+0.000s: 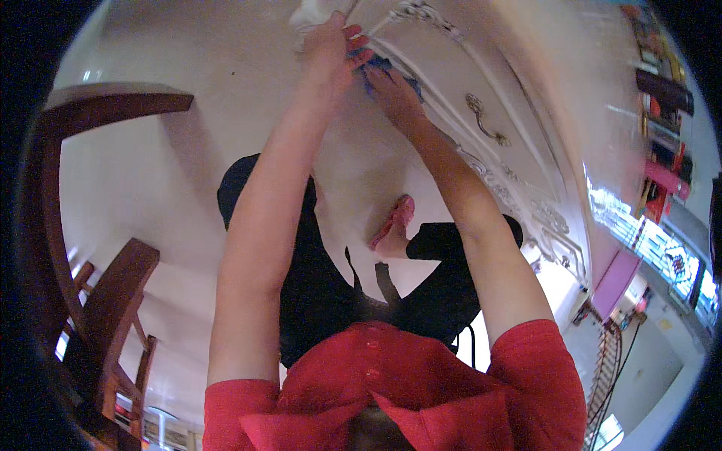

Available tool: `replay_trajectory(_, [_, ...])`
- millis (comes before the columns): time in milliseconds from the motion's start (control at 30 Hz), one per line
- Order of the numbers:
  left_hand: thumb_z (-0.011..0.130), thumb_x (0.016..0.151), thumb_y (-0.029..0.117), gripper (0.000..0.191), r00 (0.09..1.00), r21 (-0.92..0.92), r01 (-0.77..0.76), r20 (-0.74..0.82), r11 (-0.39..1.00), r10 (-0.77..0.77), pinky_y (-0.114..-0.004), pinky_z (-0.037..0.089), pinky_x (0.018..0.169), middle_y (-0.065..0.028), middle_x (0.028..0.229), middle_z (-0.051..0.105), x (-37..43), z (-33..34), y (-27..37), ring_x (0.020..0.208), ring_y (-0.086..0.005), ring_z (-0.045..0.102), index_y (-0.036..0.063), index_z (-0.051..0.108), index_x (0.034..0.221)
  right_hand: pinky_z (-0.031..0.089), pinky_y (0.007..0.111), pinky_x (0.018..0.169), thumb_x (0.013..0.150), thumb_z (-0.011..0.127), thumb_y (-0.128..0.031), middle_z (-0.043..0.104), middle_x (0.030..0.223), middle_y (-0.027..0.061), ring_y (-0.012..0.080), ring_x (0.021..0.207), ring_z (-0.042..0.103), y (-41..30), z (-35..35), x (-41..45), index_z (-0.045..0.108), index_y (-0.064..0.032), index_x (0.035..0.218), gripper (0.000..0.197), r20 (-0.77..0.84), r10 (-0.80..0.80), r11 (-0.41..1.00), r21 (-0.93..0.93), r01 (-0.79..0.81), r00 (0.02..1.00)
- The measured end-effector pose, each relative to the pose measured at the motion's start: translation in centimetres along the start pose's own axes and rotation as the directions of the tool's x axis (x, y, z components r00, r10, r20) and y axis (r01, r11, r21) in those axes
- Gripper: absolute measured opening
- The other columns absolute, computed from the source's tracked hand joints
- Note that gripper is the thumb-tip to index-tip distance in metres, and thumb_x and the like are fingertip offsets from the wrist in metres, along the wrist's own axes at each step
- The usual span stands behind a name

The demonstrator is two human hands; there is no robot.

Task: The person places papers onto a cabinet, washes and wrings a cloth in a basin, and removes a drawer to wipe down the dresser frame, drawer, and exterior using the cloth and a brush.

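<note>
A crumpled blue cloth (pixel 410 84) lies against the lower moulding of a white carved cabinet (pixel 468 67). My right hand (pixel 392 93) grips the cloth, its fingers pressed over it along the moulding. Beside it on the left, slightly farther from me, is my left hand (pixel 333 53). Its fingers are apart and point toward the cabinet, with the lower fingertips next to the cloth's near end. Blur hides whether they touch it. Just beyond my left hand shows a blurred white shape (pixel 307 17), perhaps a furniture foot. A curved metal handle (pixel 488 121) sits on the cabinet front.
Dark wooden furniture (pixel 113 315) with a curved leg (pixel 124 110) stands on the pale, glossy floor (pixel 186 186) at left. My foot in a pink sandal (pixel 395 220) is below the cabinet. Shelves of mixed items (pixel 665 113) and a pink panel (pixel 616 282) are at right.
</note>
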State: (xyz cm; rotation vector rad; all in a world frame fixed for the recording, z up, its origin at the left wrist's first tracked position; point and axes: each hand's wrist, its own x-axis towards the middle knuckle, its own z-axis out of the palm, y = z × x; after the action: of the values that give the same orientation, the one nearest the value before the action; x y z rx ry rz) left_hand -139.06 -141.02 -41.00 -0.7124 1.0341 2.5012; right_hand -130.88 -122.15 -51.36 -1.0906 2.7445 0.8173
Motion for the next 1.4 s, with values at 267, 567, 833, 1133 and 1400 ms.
replay_trajectory(267, [0.045,0.087,0.025,0.03,0.979,0.08,0.124,0.156,0.989,-0.135,-0.038,0.047,0.064,-0.0118,0.092,0.049,-0.2,4.4,-2.6,0.075,-0.0235,0.052,0.0022,0.041,0.106,0.006,0.04,0.106,0.083,0.04,-0.027,0.035,0.13,-0.0006,0.0168,0.124,0.025,1.1,8.9,-23.9,0.043,-0.0241,0.12,0.038,0.25,0.056,0.95,-0.31,0.025,0.967])
replay_trajectory(567, [0.047,0.086,0.023,0.028,0.94,0.283,0.152,0.253,0.947,-0.227,-0.039,0.048,0.066,-0.0131,0.096,0.052,1.0,2.2,-5.1,0.08,-0.0266,0.055,0.0016,0.042,0.104,0.026,0.044,0.097,0.076,0.048,-0.018,0.048,0.111,0.0074,0.0228,0.112,0.039,3.2,-4.1,-28.1,0.049,-0.0229,0.115,0.039,0.518,0.541,0.585,0.334,-0.739,0.662])
replay_trajectory(833, [0.051,0.083,0.017,0.025,0.733,0.405,0.265,0.506,0.875,-0.455,-0.041,0.051,0.066,-0.0135,0.093,0.055,-6.2,6.3,-8.9,0.083,-0.0309,0.058,0.0012,0.043,0.1,0.037,0.041,0.082,0.072,0.052,-0.008,0.048,0.108,0.0083,0.0271,0.101,0.046,5.7,-15.2,-27.5,0.054,-0.0235,0.111,0.042,-0.229,0.601,0.798,0.12,-0.591,0.765])
replay_trajectory(1133, [0.043,0.088,0.021,0.026,0.694,0.25,0.289,0.61,0.924,-0.382,-0.043,0.05,0.07,-0.0125,0.1,0.055,-1.9,3.9,-9.9,0.085,-0.027,0.058,0.0024,0.045,0.106,0.033,0.031,0.091,0.071,0.05,-0.018,0.042,0.12,0.0026,0.0195,0.113,0.038,6.5,-14.4,-11.0,0.049,-0.028,0.114,0.044,-0.478,0.389,0.902,0.024,-0.43,0.788])
replay_trajectory(1400, [0.049,0.087,0.022,0.02,0.642,0.504,0.266,0.544,0.822,-0.54,-0.041,0.049,0.073,-0.0183,0.113,0.05,-4.9,5.7,-8.3,0.101,-0.0309,0.053,0.0082,0.044,0.1,0.03,0.041,0.092,0.073,0.051,-0.015,0.042,0.12,0.0064,0.0242,0.115,0.036,5.4,-9.7,-31.7,0.055,-0.0322,0.103,0.034,-0.086,0.714,0.699,0.025,-0.715,0.695])
